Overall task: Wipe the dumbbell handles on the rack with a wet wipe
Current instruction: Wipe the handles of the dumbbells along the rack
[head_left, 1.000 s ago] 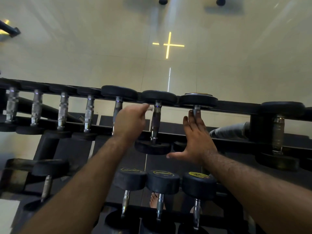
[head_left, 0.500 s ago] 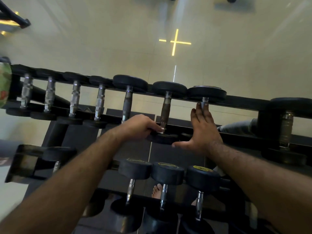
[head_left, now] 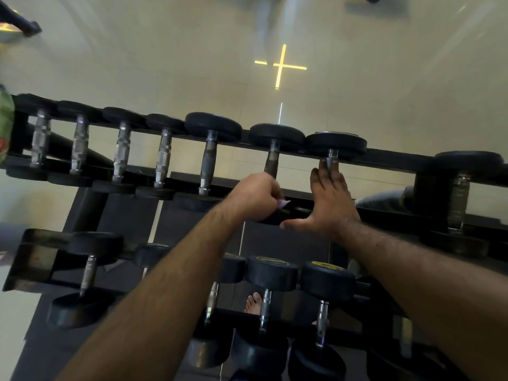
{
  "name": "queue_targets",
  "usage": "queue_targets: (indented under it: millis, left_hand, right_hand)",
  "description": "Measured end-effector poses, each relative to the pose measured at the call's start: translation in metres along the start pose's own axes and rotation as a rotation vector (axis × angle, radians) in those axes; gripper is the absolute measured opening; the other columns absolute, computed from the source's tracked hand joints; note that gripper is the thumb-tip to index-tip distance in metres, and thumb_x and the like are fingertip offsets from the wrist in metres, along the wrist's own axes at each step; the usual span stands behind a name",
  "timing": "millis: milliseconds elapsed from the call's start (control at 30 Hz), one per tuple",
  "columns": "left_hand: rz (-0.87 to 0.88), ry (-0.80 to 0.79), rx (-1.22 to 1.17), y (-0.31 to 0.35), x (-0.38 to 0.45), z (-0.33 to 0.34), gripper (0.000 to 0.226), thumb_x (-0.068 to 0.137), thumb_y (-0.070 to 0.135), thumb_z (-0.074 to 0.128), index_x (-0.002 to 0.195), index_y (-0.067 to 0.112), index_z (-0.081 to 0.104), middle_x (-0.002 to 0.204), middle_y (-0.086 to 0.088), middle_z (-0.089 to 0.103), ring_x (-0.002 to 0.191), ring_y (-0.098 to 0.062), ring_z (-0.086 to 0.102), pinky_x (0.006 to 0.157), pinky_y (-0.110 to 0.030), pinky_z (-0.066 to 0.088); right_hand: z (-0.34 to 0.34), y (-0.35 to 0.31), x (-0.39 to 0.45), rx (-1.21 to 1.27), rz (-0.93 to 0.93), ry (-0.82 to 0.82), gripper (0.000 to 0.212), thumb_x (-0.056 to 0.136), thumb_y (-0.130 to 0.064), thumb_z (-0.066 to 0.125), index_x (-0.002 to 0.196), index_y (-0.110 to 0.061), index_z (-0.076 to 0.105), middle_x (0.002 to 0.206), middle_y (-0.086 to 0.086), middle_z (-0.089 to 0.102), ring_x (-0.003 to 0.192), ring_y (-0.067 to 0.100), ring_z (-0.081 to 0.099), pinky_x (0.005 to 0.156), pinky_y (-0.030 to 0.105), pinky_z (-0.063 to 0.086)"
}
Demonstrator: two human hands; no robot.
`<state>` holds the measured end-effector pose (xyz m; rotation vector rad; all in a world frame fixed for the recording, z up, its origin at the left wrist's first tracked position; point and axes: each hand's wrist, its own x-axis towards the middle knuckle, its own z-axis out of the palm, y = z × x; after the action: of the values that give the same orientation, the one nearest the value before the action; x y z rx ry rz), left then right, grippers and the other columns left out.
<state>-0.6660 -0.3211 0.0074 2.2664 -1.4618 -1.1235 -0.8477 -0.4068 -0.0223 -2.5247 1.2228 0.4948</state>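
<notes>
A black rack (head_left: 390, 158) carries a top row of several dumbbells with metal handles. My left hand (head_left: 255, 198) is curled round the lower part of the sixth dumbbell's handle (head_left: 272, 160), with a bit of pale wet wipe (head_left: 283, 202) sticking out between its fingers. My right hand (head_left: 330, 200) lies flat with straight fingers along the handle of the neighbouring dumbbell (head_left: 335, 145), thumb spread out to the left. That handle is mostly hidden under the fingers.
A lower shelf holds more dumbbells (head_left: 270, 273), some with yellow markings. A large dumbbell (head_left: 461, 193) sits at the right end of the top row. My bare foot (head_left: 254, 302) shows through the rack. Pale tiled floor lies beyond, with a yellow cross (head_left: 280, 66).
My left hand slid down the handle from near its top to its lower end and stays low there. My right hand kept its place. The view shifted slightly right.
</notes>
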Motion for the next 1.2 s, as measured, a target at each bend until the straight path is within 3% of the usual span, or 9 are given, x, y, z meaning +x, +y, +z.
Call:
queue_targets:
  millis: [133,233,333,467,767,867,933,1067,1200]
  left_hand:
    - [0.132,0.158,-0.077,0.012,0.014,-0.012,0.016,0.101,0.021,0.065,0.11,0.023,0.078,0.1,0.012,0.071,0.091,-0.002,0.065,0.087,-0.027,0.054]
    - [0.28,-0.027,0.213,0.008,0.02,-0.007,0.019,0.099,0.027,0.065,0.111,0.034,0.078,0.1,0.015,0.073,0.093,-0.008,0.066,0.083,-0.029,0.051]
    - [0.22,-0.214,0.336,-0.004,0.016,-0.004,0.022,0.098,0.026,0.064,0.108,0.038,0.078,0.096,0.016,0.071,0.091,-0.011,0.065,0.077,-0.032,0.051]
    - [0.119,-0.135,0.211,-0.027,-0.001,-0.034,0.015,0.098,0.021,0.07,0.104,0.031,0.079,0.093,0.017,0.068,0.09,-0.005,0.063,0.081,-0.029,0.051]
    - [-0.058,0.608,-0.482,0.004,-0.046,0.008,0.026,0.098,0.003,0.061,0.109,0.019,0.078,0.097,0.007,0.075,0.087,0.0,0.068,0.074,-0.013,0.055]
    - [-0.149,0.611,-0.891,0.022,-0.062,0.02,0.023,0.101,0.004,0.065,0.093,0.026,0.071,0.089,0.01,0.073,0.077,0.004,0.071,0.065,-0.013,0.055]
    - [-0.15,0.613,-0.922,0.03,-0.069,0.024,0.02,0.101,0.008,0.067,0.091,0.025,0.071,0.088,0.007,0.074,0.076,0.001,0.071,0.065,-0.015,0.056]
    - [-0.203,0.55,-1.074,0.055,-0.075,0.026,0.005,0.1,0.017,0.07,0.103,0.017,0.074,0.098,-0.001,0.077,0.089,-0.012,0.076,0.073,-0.024,0.06]
    - [-0.163,0.444,-1.172,0.093,-0.074,0.03,0.016,0.099,0.019,0.071,0.114,0.013,0.072,0.109,-0.006,0.077,0.103,-0.02,0.076,0.082,-0.032,0.063]
  right_hand:
    - [0.001,0.0,-0.002,0.004,-0.005,0.005,0.165,0.053,-0.114,0.045,0.171,-0.009,-0.007,0.173,0.01,-0.033,0.155,0.028,-0.041,0.129,0.045,-0.015]
    - [0.001,0.0,-0.001,0.002,-0.004,0.012,0.165,0.053,-0.113,0.047,0.17,-0.009,-0.007,0.173,0.01,-0.031,0.155,0.028,-0.04,0.129,0.045,-0.015]
    - [0.002,0.001,0.0,-0.006,-0.005,0.035,0.166,0.053,-0.113,0.047,0.171,-0.008,-0.006,0.175,0.011,-0.028,0.156,0.028,-0.039,0.13,0.045,-0.013]
    - [0.007,0.001,0.001,-0.016,-0.006,0.061,0.166,0.052,-0.114,0.043,0.17,-0.008,-0.005,0.175,0.012,-0.026,0.158,0.03,-0.036,0.133,0.051,-0.007]
    - [0.013,0.002,-0.003,-0.002,-0.013,0.112,0.161,0.056,-0.114,0.038,0.17,-0.006,-0.001,0.178,0.016,-0.017,0.163,0.031,-0.022,0.134,0.05,-0.004]
    - [0.023,0.005,-0.026,0.013,0.045,0.126,0.136,0.078,-0.102,0.038,0.171,-0.009,0.002,0.179,0.015,-0.007,0.166,0.03,-0.008,0.134,0.051,-0.001]
    - [0.029,0.008,-0.051,0.062,0.073,0.108,0.121,0.09,-0.093,0.036,0.171,-0.011,-0.001,0.179,0.014,-0.007,0.166,0.029,-0.005,0.134,0.052,0.001]
    - [0.03,0.034,-0.095,0.037,0.012,0.047,0.12,0.091,-0.092,0.037,0.171,-0.015,-0.009,0.179,0.008,-0.016,0.166,0.024,-0.009,0.133,0.054,-0.003]
    - [0.022,0.077,-0.112,-0.006,0.031,0.071,0.118,0.092,-0.091,0.031,0.171,-0.014,-0.007,0.179,0.009,-0.011,0.166,0.024,-0.007,0.134,0.052,-0.002]
